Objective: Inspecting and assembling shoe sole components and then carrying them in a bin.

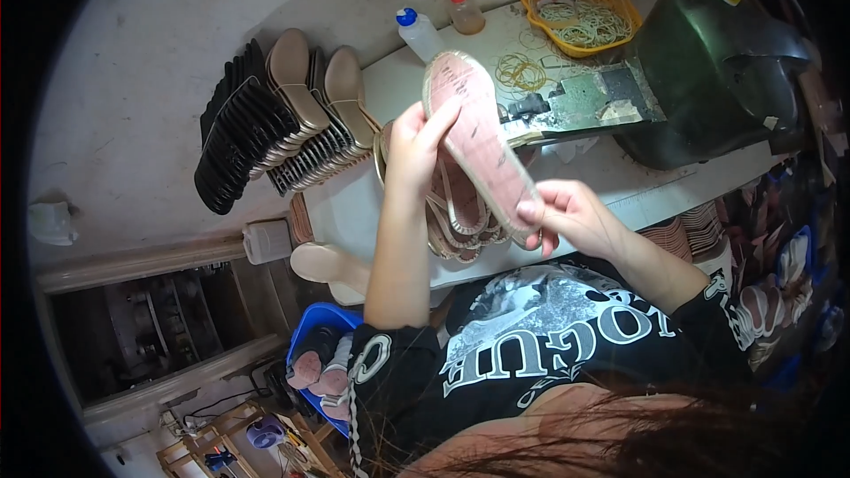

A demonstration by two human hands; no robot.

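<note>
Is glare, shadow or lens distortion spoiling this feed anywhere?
Head view: the long pink shoe sole with pale rim reads clearly; head view: soft sheen on the large dark-green curved object; head view: the rectangular opening at lower left is dim inside; head view: black fisheye border at corners.

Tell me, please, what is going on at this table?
A person is holding up a pink sole with a pale rim over the table. The left hand grips it toward the far end, and the right hand pinches the near end. Similar pieces lie beneath, and bundled soles stand to the left.
</note>
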